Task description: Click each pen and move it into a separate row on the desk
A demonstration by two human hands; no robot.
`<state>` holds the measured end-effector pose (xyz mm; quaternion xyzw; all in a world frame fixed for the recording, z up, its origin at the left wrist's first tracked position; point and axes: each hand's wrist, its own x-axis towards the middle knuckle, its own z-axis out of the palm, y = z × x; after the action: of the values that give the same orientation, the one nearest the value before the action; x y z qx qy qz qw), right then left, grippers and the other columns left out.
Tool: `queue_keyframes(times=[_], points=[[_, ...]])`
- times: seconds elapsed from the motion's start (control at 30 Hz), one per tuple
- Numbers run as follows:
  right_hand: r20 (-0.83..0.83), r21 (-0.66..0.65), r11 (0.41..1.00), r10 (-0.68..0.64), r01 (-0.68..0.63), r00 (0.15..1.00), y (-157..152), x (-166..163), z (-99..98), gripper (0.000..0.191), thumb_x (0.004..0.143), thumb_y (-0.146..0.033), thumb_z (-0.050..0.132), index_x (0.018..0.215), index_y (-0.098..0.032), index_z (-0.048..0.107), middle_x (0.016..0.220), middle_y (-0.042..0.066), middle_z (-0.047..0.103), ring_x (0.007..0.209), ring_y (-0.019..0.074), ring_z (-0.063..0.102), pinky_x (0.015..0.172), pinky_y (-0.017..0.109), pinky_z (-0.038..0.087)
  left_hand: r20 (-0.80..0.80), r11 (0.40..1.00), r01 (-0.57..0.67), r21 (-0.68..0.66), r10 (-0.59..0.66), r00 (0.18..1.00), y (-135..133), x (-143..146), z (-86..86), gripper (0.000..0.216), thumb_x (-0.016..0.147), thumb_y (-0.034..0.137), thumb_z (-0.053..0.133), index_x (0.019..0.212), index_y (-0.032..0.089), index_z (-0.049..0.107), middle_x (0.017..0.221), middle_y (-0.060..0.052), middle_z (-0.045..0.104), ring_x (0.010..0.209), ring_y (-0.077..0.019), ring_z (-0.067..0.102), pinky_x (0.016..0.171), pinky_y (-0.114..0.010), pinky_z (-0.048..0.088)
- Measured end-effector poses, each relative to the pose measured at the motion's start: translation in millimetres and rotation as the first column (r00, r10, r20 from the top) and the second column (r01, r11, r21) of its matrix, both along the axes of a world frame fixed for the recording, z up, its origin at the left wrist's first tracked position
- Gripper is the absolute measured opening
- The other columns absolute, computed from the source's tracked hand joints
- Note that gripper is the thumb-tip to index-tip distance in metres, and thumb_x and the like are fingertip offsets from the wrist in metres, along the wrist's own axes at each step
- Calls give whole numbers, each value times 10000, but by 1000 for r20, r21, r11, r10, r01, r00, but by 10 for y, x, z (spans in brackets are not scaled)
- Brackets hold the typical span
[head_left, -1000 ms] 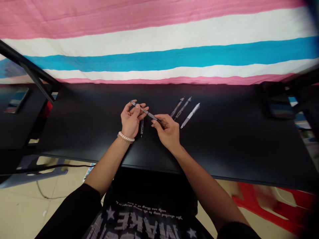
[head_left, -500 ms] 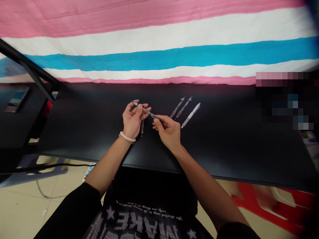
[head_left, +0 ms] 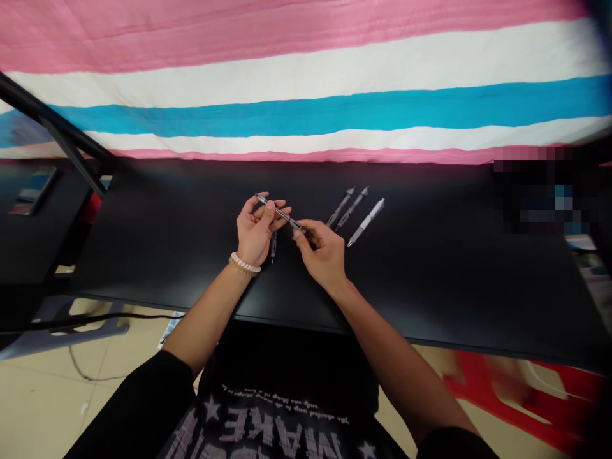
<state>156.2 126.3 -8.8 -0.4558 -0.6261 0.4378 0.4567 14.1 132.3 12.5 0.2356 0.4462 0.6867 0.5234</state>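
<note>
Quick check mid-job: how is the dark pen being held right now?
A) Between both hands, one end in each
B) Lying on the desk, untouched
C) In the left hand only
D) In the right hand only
A: the retractable pen spans the gap between the hands, one end in the fingers of the left hand and the other pinched by the right hand.

Left hand (head_left: 255,233) palm up, fingers (head_left: 280,213) half curled; right hand (head_left: 322,252) palm down, fingertips (head_left: 299,233) pinched; left forearm (head_left: 205,319) and right forearm (head_left: 387,357) angled inward.
</note>
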Motion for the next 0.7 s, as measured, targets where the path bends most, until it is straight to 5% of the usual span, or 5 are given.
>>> queue_keyframes(times=[0.3,0.47,0.57,0.7], points=[[-22,-65,991,113,-114,993,-9,22,3,320,949,-482,563,1024,-186,660,624,-31,648,447,100,611,458,216,500,-3,997,78,21,-78,997,-20,-18,-14,372,797,342,788,1058,219,553,917,-19,716,818,-155,723,819,-324,577],[32,-14,991,130,-129,991,-22,6,2,299,951,-473,557,1005,-189,635,666,-20,666,486,104,613,497,223,517,99,980,198,16,-199,975,-21,-25,131,269,889,477,654,1005,265,538,837,26,613,767,-123,656,817,-326,564],[103,62,989,129,-136,986,-36,-27,-36,259,952,-433,557,1019,-194,632,682,-9,672,518,119,624,521,239,518,225,975,222,-7,-215,950,11,-28,242,465,945,652,401,790,226,505,631,31,451,567,-105,516,639,-273,525],[180,145,972,160,-187,970,-54,-51,-74,201,950,-371,566,1038,-199,622,643,-25,630,517,127,604,528,245,490,336,976,215,-21,-196,921,85,-33,305,512,959,588,365,617,208,383,496,59,231,402,-80,263,401,-214,295]])
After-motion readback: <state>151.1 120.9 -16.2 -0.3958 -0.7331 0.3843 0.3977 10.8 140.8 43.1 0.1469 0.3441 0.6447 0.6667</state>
